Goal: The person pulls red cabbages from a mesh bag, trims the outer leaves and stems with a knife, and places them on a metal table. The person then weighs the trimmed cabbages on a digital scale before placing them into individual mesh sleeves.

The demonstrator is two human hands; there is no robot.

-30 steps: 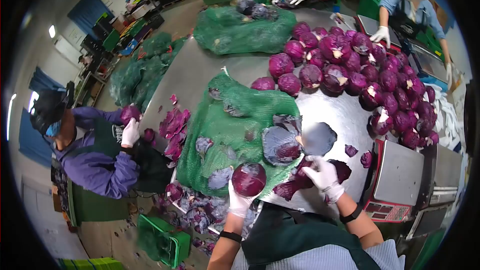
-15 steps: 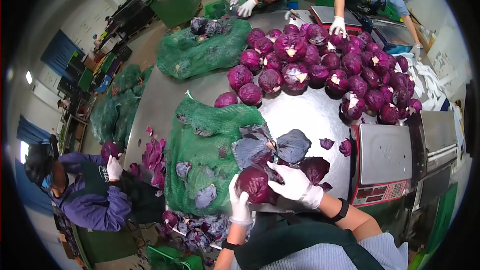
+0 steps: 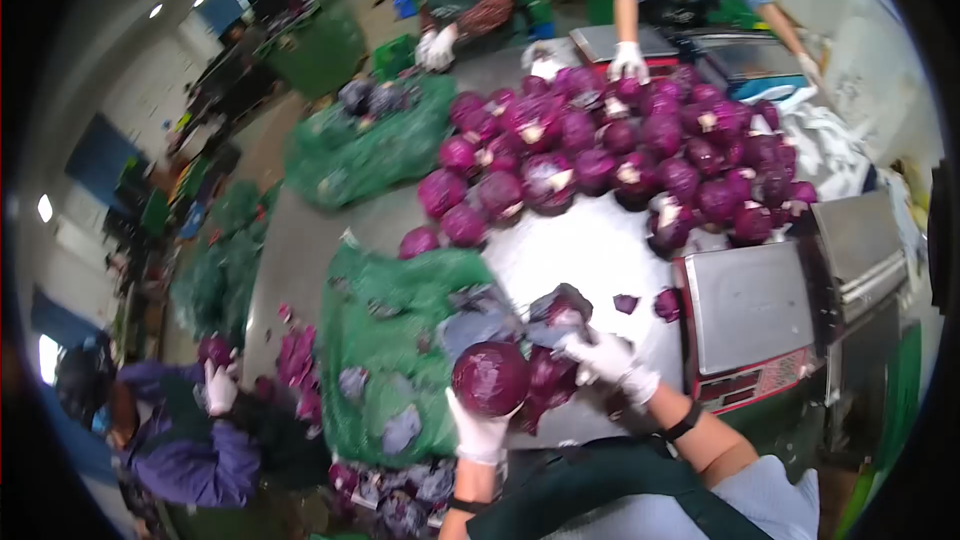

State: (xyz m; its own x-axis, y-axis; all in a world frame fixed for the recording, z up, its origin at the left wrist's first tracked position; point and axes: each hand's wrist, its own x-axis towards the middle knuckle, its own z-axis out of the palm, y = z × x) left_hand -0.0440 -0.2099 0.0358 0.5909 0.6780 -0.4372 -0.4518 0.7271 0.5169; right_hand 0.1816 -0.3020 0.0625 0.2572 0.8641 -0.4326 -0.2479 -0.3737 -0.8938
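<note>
A round red cabbage (image 3: 490,378) with a smooth, shiny surface rests in my gloved left hand (image 3: 480,432), whose fingers cup it from below and the left side. My gloved right hand (image 3: 608,360) is just right of it, blurred by motion, with its fingers closed at a dark purple cabbage leaf (image 3: 548,385). Greyish outer leaves (image 3: 565,308) lie just beyond the hands, beside a green mesh bag (image 3: 375,340) with leaf scraps on it.
Many trimmed red cabbages (image 3: 600,165) are heaped across the table's far side. A scale (image 3: 750,300) stands at the right, and another mesh bag (image 3: 380,145) lies at the far left. Co-workers stand opposite; one at the left (image 3: 195,440) holds a cabbage. Leaf scraps (image 3: 400,495) fill the near edge.
My right hand has come away from the cabbage to its right side. My left hand still holds the cabbage, now showing a smoother face. The whole view has shifted slightly.
</note>
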